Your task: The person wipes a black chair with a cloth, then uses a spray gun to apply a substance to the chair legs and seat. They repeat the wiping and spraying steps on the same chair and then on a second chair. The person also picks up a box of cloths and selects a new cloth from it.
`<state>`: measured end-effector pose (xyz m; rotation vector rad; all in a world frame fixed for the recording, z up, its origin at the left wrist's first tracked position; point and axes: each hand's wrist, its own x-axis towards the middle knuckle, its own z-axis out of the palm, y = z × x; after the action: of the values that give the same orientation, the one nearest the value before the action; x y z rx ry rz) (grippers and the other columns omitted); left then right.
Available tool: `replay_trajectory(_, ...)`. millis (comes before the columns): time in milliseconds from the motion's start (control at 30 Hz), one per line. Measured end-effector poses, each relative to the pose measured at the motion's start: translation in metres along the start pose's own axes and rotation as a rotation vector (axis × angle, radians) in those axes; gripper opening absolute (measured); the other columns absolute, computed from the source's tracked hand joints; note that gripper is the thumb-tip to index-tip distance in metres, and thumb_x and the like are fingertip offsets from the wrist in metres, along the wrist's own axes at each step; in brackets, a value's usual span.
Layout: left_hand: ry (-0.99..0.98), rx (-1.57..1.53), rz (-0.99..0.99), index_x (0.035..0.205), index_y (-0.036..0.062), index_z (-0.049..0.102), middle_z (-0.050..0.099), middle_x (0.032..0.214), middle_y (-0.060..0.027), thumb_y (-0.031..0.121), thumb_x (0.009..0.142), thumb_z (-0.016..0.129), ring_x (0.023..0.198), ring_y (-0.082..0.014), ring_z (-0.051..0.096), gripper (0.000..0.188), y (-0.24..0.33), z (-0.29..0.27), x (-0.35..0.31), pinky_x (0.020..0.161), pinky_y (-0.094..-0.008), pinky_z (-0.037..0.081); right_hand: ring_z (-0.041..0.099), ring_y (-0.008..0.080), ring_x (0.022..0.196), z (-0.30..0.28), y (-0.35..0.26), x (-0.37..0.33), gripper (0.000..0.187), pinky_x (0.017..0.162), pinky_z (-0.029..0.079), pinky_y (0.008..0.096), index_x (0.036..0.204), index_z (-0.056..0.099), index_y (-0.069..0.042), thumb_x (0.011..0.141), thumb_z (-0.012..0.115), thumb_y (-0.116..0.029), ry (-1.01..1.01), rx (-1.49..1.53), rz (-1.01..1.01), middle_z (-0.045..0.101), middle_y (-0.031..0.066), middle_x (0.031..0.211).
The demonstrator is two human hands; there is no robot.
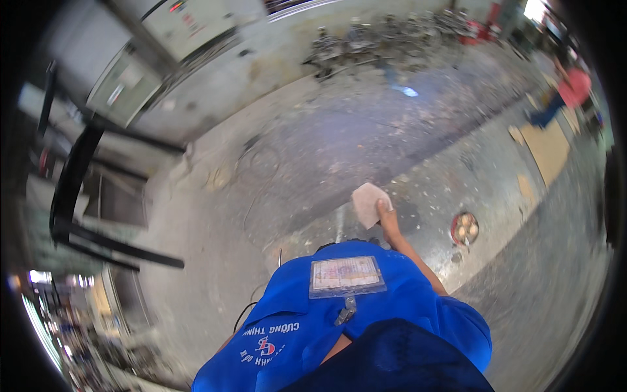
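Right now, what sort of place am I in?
Likely a workshop or factory: the floor is grey and stained, dark metallic-looking equipment lines the wall, and a boxy cabinet shows at upper left.

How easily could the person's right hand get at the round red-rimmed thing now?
Probably not straight away: the right hand holds a pale piece, and the round red-rimmed thing seems to lie lower, on the floor. Nothing visible blocks the way between them.

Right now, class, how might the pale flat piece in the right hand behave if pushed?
The pale flat piece is probably light, since only the right hand shows holding it. It seems fairly stiff, jutting out without visible droop. Its angular outline suggests sliding rather than rolling.
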<state>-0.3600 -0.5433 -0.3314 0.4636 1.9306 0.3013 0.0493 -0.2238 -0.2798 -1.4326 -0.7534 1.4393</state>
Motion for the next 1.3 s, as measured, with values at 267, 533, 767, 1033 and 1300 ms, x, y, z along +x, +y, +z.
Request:
replay_trajectory(267,-0.198,0.439,0.31,0.124,0.0002,0.054,0.063,0.109,-0.0208,0.04,0.077,0.07,0.101,-0.0321,0.062,0.064,0.194,0.071,0.044,0.083,-0.0388,0.049,0.066,0.0239,0.088,-0.157,0.005,0.03,0.057,0.077,0.055,0.04,0.119,0.054,0.006,0.088,0.061,-0.041,0.306,0.131,0.047,0.064,0.0143,0.103)
replay_trajectory(533,-0.343,0.712,0.442,0.126,0.0007,0.053,0.062,0.111,-0.0209,0.037,0.078,0.07,0.103,-0.0326,0.061,0.062,0.304,0.137,0.08,0.084,-0.0391,0.049,0.061,0.0233,0.101,-0.22,0.01,0.003,0.058,0.088,0.047,0.0353,0.118,0.055,0.01,0.089,0.061,-0.04,0.524,0.364,-0.018,0.062,0.0175,0.11)
replay_trajectory(767,-0.387,0.799,0.443,0.127,0.0012,0.052,0.062,0.113,-0.0209,0.035,0.079,0.069,0.104,-0.033,0.061,0.062,0.347,0.141,0.11,0.085,-0.0394,0.049,0.061,0.0231,0.099,-0.231,0.015,-0.03,0.055,0.086,0.048,0.0346,0.121,0.051,0.009,0.091,0.057,-0.036,0.686,0.582,0.134,0.062,0.0165,0.11)
replay_trajectory(1033,-0.413,0.872,0.396,0.129,0.0017,0.05,0.061,0.115,-0.021,0.033,0.079,0.068,0.105,-0.0336,0.06,0.061,0.37,0.12,0.146,0.087,-0.0397,0.048,0.062,0.0218,0.096,-0.204,-0.02,0.002,0.057,0.082,0.048,0.0337,0.119,0.054,0.006,0.088,0.061,-0.04,0.729,0.489,0.15,0.064,0.0146,0.105)
replay_trajectory(1300,-0.441,0.936,0.399,0.13,0.0022,0.049,0.06,0.117,-0.021,0.03,0.08,0.068,0.107,-0.0341,0.059,0.06,0.395,0.106,0.182,0.088,-0.04,0.048,0.06,0.0197,0.099,-0.165,-0.057,0.007,0.051,0.088,0.046,0.0336,0.12,0.056,0.005,0.091,0.059,-0.037,0.555,0.064,0.184,0.063,0.0137,0.11)
